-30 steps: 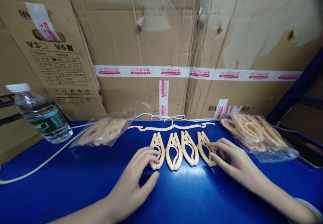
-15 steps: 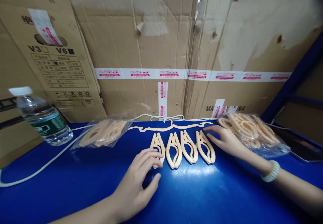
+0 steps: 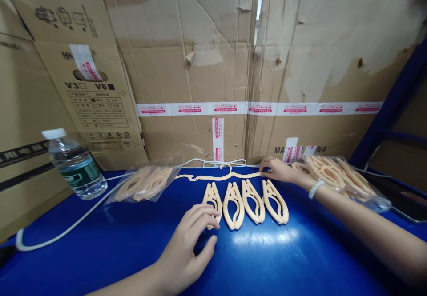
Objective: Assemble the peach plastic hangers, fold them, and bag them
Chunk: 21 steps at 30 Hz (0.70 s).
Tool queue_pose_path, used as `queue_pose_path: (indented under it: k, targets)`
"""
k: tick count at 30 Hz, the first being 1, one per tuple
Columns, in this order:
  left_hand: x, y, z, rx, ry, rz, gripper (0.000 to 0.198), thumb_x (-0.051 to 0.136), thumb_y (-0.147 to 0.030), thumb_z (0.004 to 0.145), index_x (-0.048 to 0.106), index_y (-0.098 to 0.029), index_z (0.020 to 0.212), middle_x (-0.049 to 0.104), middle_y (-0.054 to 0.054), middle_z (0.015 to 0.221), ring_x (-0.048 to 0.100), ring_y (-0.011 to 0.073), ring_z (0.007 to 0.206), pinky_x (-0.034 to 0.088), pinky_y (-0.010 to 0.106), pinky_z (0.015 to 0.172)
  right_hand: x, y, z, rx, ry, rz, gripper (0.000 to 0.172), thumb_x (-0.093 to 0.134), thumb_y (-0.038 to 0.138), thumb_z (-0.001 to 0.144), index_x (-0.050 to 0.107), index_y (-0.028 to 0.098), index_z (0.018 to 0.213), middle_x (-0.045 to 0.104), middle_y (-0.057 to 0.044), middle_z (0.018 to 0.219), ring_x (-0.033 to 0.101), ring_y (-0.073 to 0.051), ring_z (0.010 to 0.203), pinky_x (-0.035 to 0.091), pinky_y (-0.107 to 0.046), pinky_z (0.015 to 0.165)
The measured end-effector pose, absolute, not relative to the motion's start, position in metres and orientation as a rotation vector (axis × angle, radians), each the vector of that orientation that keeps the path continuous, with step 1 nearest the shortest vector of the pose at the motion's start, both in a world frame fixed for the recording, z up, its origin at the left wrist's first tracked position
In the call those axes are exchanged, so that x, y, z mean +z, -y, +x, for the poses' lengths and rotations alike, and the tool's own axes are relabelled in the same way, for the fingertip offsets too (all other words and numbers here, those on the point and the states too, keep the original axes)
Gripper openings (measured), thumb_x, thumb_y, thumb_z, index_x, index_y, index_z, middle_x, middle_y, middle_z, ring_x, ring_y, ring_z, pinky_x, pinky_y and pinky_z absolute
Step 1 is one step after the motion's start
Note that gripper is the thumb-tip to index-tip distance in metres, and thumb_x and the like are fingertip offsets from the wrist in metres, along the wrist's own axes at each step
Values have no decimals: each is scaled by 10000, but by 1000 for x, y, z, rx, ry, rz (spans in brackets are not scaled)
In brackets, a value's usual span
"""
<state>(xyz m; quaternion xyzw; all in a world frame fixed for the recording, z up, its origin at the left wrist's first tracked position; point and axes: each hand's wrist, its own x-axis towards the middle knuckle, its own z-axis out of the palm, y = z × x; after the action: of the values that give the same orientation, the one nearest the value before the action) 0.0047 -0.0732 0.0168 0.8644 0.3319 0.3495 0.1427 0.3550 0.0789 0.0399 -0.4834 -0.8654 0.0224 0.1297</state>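
An unfolded cream clothes hanger [image 3: 213, 177] lies at the back of the blue table, its hook toward the cardboard. My right hand [image 3: 278, 170] has its fingers closed on this hanger's right end, which they hide. In front of it, several folded hangers form a row, among them a middle one [image 3: 234, 220] and the rightmost folded hanger [image 3: 283, 215]. My left hand [image 3: 190, 234] is open, thumb apart from the fingers. Its fingertips overlap the lower part of the leftmost folded hanger [image 3: 211, 194]; whether they touch it I cannot tell.
Clear bags of folded hangers lie at the left [image 3: 147, 183] and right [image 3: 340, 178]. A water bottle [image 3: 76, 167] stands at the left, near a white cable [image 3: 66, 229]. Cardboard sheets [image 3: 187, 74] rise behind the blue table [image 3: 253, 265]. A dark flat device [image 3: 407, 198] sits far right.
My right hand has moved left and back, from beside the rightmost folded hanger to the unfolded hanger's right end. The left hand stays by the leftmost folded hanger. The view has tilted up slightly.
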Motion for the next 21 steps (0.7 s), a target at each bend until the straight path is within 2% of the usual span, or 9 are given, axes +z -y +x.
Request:
queue_pose_path:
  k: [5, 8, 13, 18, 21]
  targets:
    - [16, 72, 4, 1052, -956, 2444, 159, 493, -123, 875, 568, -232, 963, 643, 84, 1145, 562, 260, 1153, 474, 446, 994, 65, -57, 352, 85, 2516, -1390, 118, 662, 257, 856, 663, 166, 780, 694, -20, 753, 656, -171, 708, 514, -308, 688]
    - [20, 73, 4, 1082, -982, 2376, 133, 492, -138, 889, 572, -231, 942, 650, 84, 1124, 585, 252, 1123, 492, 428, 968, 78, -33, 351, 80, 2466, -1367, 95, 612, 224, 817, 629, 190, 729, 687, -25, 688, 643, -178, 639, 465, -278, 599]
    - [28, 70, 6, 1166, -1090, 2120, 87, 535, -211, 876, 600, -225, 932, 679, 92, 1132, 623, 274, 1117, 501, 461, 976, 84, 11, 358, 79, 2332, -1371, 168, 491, 340, 907, 542, 217, 805, 622, 5, 596, 576, -158, 519, 413, -262, 494]
    - [28, 58, 3, 1144, -1160, 1679, 228, 606, -304, 805, 666, -193, 995, 725, 100, 1100, 656, 300, 1108, 484, 495, 1023, 74, 40, 371, 163, 2136, -1373, 240, 510, 454, 916, 576, 226, 878, 604, 7, 593, 571, -166, 505, 440, -277, 475]
    - [26, 51, 1, 1184, -1221, 1381, 345, 597, -283, 811, 614, -165, 1135, 683, 140, 1220, 657, 291, 1128, 483, 474, 1037, 68, 47, 376, 218, 2068, -1340, 310, 540, 501, 898, 623, 217, 988, 630, -3, 604, 598, -182, 512, 477, -294, 479]
